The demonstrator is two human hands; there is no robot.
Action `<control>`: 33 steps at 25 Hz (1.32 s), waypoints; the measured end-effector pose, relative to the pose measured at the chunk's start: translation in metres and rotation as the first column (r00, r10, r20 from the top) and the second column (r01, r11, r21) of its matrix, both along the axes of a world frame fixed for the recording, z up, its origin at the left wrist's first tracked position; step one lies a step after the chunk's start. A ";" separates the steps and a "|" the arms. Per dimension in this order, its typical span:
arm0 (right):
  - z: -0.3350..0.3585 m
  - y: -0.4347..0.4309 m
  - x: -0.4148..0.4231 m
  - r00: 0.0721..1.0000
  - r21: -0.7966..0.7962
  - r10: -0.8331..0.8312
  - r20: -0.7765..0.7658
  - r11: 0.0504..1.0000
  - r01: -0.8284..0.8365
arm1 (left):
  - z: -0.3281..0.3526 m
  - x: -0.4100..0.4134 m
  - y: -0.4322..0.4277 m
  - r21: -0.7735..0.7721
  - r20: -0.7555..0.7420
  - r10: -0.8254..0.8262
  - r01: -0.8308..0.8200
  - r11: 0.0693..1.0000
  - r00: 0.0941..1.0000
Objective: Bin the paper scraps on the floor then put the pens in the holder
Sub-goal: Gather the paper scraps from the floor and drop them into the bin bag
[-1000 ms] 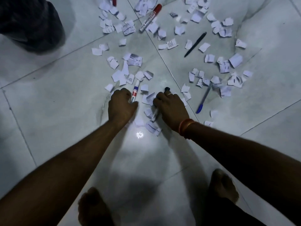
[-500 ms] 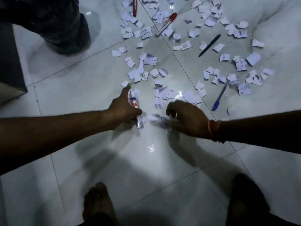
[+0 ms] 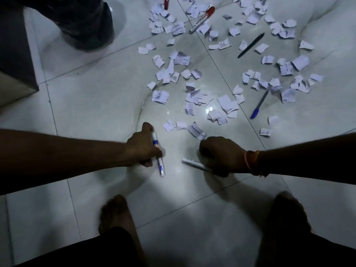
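Several white paper scraps (image 3: 194, 97) lie strewn over the pale tiled floor (image 3: 96, 112). My left hand (image 3: 141, 146) is closed around a blue-labelled white marker (image 3: 159, 157) whose lower end points toward my feet. My right hand (image 3: 221, 154), with an orange band at the wrist, grips a white marker (image 3: 192, 163) that sticks out to the left, low over the floor. Farther off lie a red-capped marker (image 3: 202, 19), a second red marker (image 3: 166, 2) at the top edge, a black pen (image 3: 251, 45) and a blue-capped pen (image 3: 260, 104).
A dark bag-like bin (image 3: 77, 20) stands at the top left. A dark block of furniture (image 3: 15, 54) fills the left edge. My two bare feet (image 3: 115, 214) are planted on the tiles at the bottom.
Both hands have drawn back toward my feet, each bringing a marker away from the scraps. The view has tilted, so the scrap pile sits farther from the hands.
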State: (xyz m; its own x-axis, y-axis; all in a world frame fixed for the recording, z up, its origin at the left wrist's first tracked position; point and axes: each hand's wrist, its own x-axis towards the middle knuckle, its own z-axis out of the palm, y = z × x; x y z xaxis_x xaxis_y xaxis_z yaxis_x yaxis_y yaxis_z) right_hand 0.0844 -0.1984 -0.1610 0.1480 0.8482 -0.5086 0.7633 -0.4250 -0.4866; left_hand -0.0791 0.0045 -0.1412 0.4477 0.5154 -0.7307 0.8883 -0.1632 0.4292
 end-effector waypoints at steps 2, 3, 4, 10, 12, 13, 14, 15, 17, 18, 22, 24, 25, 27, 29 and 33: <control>0.002 0.003 0.011 0.999 0.093 -0.034 0.018 0.995 0.032 | -0.005 0.005 0.009 0.197 -0.020 -0.156 0.157 0.968 0.988; 0.001 0.007 0.017 0.999 0.145 -0.037 0.024 0.989 0.033 | -0.007 0.010 0.014 0.292 -0.015 -0.250 0.243 0.925 0.968; -0.001 0.010 0.021 1.000 0.178 -0.016 0.025 0.984 0.011 | -0.009 0.018 0.017 0.345 0.012 -0.324 0.300 0.889 0.946; -0.019 0.051 0.041 0.984 0.296 0.112 0.141 0.943 -0.150 | -0.022 0.063 0.028 0.334 0.084 -0.422 0.374 0.865 0.903; -0.019 0.062 0.052 0.991 0.310 0.054 0.126 0.946 -0.091 | -0.024 0.071 0.028 0.305 0.107 -0.411 0.364 0.880 0.905; -0.019 0.061 0.058 0.993 0.316 0.007 0.116 0.948 -0.043 | -0.024 0.073 0.029 0.291 0.121 -0.408 0.361 0.886 0.905; -0.019 0.057 0.063 0.992 0.327 -0.068 0.108 0.944 0.029 | -0.025 0.075 0.031 0.279 0.137 -0.401 0.354 0.893 0.906; -0.018 0.048 0.068 0.979 0.335 -0.173 0.105 0.933 0.129 | -0.025 0.076 0.033 0.267 0.151 -0.388 0.340 0.902 0.909; -0.019 0.024 0.073 0.896 0.290 -0.423 0.138 0.882 0.372 | -0.027 0.077 0.036 0.254 0.167 -0.362 0.315 0.915 0.917; -0.018 0.013 0.072 0.833 0.227 -0.531 0.157 0.840 0.492 | -0.027 0.078 0.036 0.256 0.172 -0.360 0.312 0.915 0.917; -0.017 0.026 0.066 0.781 0.194 -0.624 0.003 0.767 0.612 | -0.029 0.087 0.036 0.274 0.183 -0.387 0.331 0.903 0.904; -0.016 0.054 0.070 0.833 0.222 -0.537 -0.133 0.803 0.553 | -0.027 0.096 0.036 0.260 0.223 -0.379 0.320 0.911 0.898; -0.015 0.065 0.073 0.837 0.212 -0.513 -0.189 0.811 0.545 | -0.025 0.101 0.036 0.248 0.256 -0.375 0.314 0.916 0.891; -0.013 0.076 0.081 0.808 0.219 -0.538 -0.240 0.780 0.586 | -0.018 0.106 0.037 0.242 0.317 -0.376 0.309 0.920 0.871; -0.015 0.065 0.087 0.764 0.244 -0.619 -0.183 0.724 0.645 | -0.015 0.105 0.040 0.309 0.318 -0.426 0.332 0.891 0.847; -0.024 0.031 0.076 0.727 0.109 -0.683 -0.068 0.719 0.686 | -0.021 0.092 0.049 0.417 0.187 -0.417 0.312 0.853 0.890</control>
State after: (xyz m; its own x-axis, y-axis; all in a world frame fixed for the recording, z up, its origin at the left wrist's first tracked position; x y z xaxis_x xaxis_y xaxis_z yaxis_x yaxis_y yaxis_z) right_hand 0.1605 -0.1670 -0.1849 0.7024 0.5734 -0.4217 0.2759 -0.7655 -0.5812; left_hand 0.0125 0.0538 -0.1617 0.8029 0.4818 -0.3511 0.5961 -0.6439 0.4796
